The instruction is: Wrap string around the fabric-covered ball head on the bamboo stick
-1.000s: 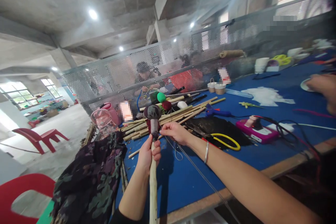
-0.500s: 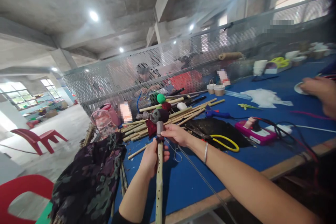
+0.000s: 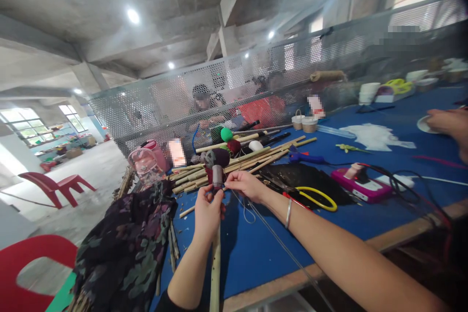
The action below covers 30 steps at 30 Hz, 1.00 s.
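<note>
My left hand [image 3: 209,207] is closed around a pale bamboo stick [image 3: 215,273] just below its top, and the stick runs down past the frame's lower edge. Grey cord is wound in a band [image 3: 217,175] around the stick's upper end. My right hand [image 3: 243,186] pinches the thin grey cord [image 3: 268,226] beside that band; its length trails over the table edge. Behind the band lie balls of yarn: green [image 3: 226,134], dark red [image 3: 234,146], white [image 3: 255,146] and dark purple [image 3: 221,156].
Bamboo sticks [image 3: 252,161] lie behind my hands. Yellow-handled scissors [image 3: 318,198], a blue glue gun [image 3: 305,157] and a magenta power strip [image 3: 361,186] are to the right. Camouflage cloth [image 3: 127,248] covers the left side. A co-worker's hand [image 3: 451,126] shows at far right.
The bamboo stick has turned in my left hand, so its row of holes no longer shows. My left hand has shifted up towards the cord band; my right hand still pinches the cord.
</note>
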Each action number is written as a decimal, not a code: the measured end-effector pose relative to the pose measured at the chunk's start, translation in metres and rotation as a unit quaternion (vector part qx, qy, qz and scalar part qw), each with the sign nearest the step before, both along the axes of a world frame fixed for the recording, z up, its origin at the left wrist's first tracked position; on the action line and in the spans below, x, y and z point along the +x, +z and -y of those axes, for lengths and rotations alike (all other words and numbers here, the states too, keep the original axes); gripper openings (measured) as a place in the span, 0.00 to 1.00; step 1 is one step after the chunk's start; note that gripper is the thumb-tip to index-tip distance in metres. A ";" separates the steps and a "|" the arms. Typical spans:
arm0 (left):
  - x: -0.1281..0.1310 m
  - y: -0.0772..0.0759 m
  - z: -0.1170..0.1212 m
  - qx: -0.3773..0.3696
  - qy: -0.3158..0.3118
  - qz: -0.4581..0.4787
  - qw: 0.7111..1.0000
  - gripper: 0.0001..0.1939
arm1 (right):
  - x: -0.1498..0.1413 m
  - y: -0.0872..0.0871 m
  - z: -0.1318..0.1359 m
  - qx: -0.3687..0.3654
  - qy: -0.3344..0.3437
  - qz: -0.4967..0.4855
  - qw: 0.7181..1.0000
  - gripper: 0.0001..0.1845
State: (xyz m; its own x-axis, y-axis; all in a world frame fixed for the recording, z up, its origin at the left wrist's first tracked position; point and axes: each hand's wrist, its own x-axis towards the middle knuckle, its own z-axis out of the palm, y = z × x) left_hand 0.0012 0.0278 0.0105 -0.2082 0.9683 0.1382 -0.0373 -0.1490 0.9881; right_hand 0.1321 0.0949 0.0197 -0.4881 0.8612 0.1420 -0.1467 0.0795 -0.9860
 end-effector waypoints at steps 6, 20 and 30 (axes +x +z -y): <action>0.002 0.006 0.003 0.002 -0.033 0.039 0.999 0.20 | 0.000 -0.001 -0.001 -0.040 0.018 -0.034 0.998 0.15; 0.009 -0.005 0.005 -0.114 -0.072 0.038 0.990 0.19 | 0.004 -0.010 -0.005 -0.084 0.068 0.026 0.994 0.17; -0.004 -0.001 0.000 -0.007 -0.004 -0.010 1.000 0.14 | -0.008 0.000 0.007 0.001 0.017 0.023 1.000 0.16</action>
State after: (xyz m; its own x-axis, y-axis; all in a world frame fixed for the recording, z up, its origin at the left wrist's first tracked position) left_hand -0.0027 0.0276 0.0098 -0.1978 0.9719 0.1279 -0.0187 -0.1342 0.9908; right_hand 0.1237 0.0883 0.0192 -0.5223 0.8442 0.1202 -0.1042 0.0767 -0.9916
